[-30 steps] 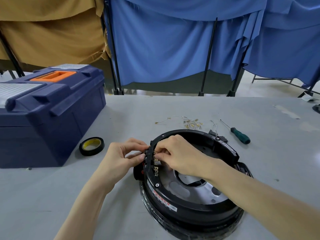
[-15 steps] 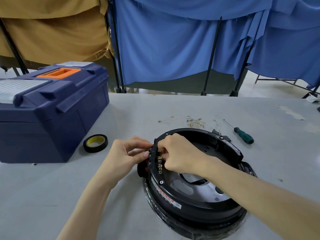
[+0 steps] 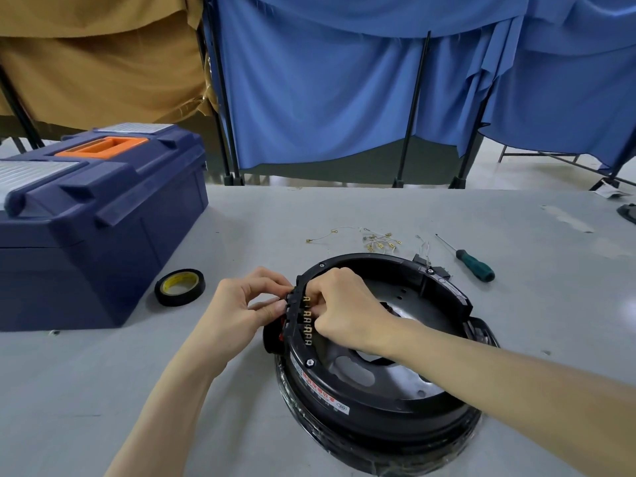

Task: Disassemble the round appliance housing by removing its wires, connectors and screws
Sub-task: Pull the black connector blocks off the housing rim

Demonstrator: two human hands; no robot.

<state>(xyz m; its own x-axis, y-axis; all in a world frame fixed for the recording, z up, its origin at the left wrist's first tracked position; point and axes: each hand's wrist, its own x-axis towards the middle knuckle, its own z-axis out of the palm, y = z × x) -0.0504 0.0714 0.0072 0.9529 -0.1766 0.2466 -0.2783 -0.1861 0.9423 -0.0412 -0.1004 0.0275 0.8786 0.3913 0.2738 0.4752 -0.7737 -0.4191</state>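
The housing sits on the table. Tape roll to its left, toolbox farther left and behind. Loose wires lie behind the housing, screwdriver behind and right. Left hand and right hand meet at its left rim.

a dark blue toolbox with an orange handle stands on the grey table at 10 o'clock. a roll of black tape lies flat near it, at 9 o'clock. a green-handled screwdriver lies at 2 o'clock. behind the table hang blue curtains at 12 o'clock and a tan cloth at 11 o'clock.
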